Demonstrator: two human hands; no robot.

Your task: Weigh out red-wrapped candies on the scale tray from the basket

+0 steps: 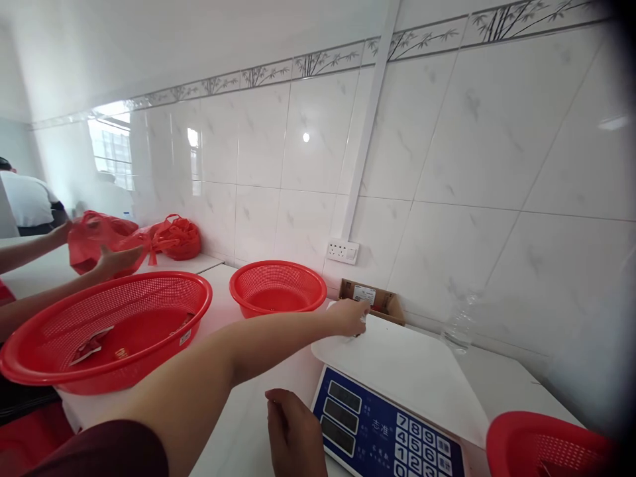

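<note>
My left hand [349,317] reaches across to the far left corner of the scale's white weighing plate [397,358]. Its fingers are closed on a crumpled white wad, like tissue or thin cloth, mostly hidden under the hand. Below the plate shows the scale's blue panel [382,424], with dark displays and number keys. My right hand [297,430] is curled loosely at the panel's left edge, and nothing shows in its fingers. Just behind my left hand stands an open cardboard box [392,306] against the wall.
A large red basket [144,377] with wrappers inside stands at left, a smaller red basket [278,265] behind. Another red basket [541,430] is at right. A clear plastic bottle [460,328] stands by the wall. A co-worker's hands [116,260] handle a red plastic bag [82,248].
</note>
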